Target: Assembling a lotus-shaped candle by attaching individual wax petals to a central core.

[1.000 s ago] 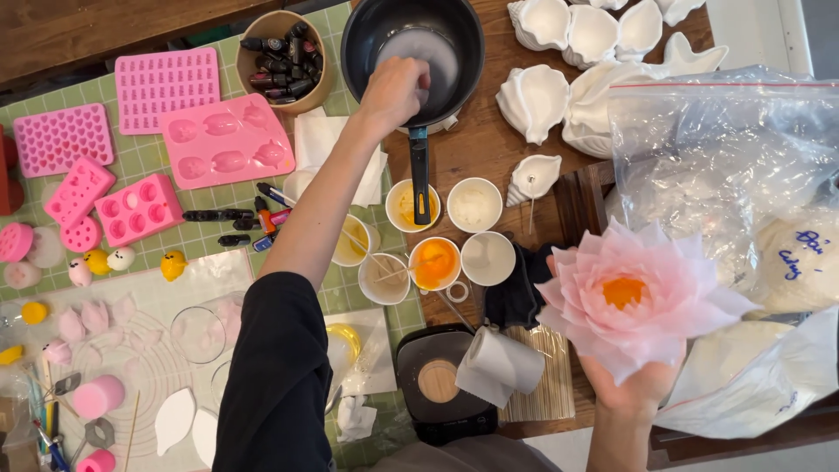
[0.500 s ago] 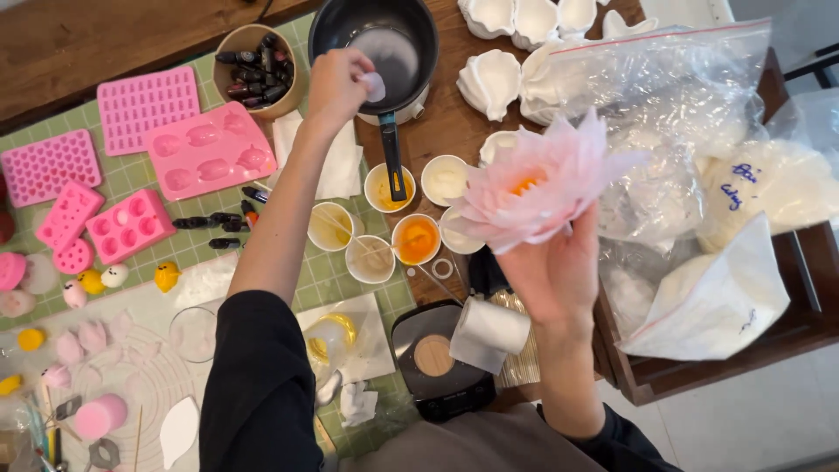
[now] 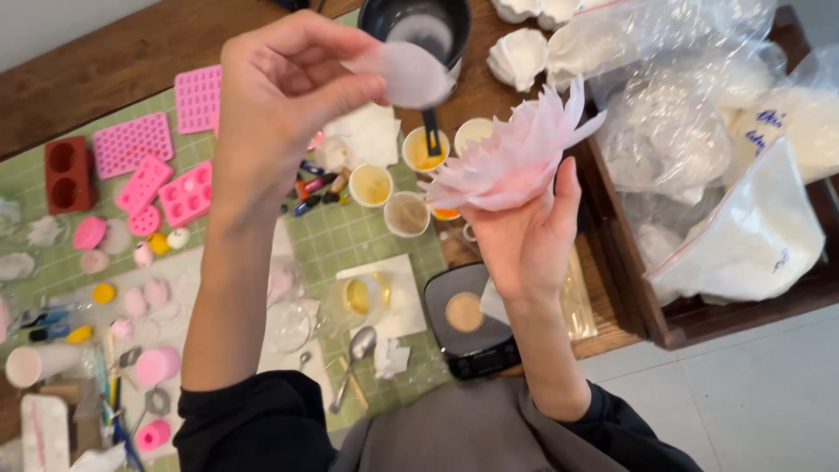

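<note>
Pink petal flower (image 3: 516, 162): cradled upright in right hand (image 3: 524, 236); left hand (image 3: 280, 87) pinches a loose translucent petal (image 3: 409, 74) beside it, ready for fitting.

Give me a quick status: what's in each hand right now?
Left hand pinches a thin pale pink petal. Right hand holds up a pink layered flower. Clear gap between petal and flower; dark pan on the table beneath.

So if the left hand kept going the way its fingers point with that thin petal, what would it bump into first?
Probably the pink flower in the right hand. The left hand holds the translucent petal pointing towards it, though depth is hard to judge from above.
</note>
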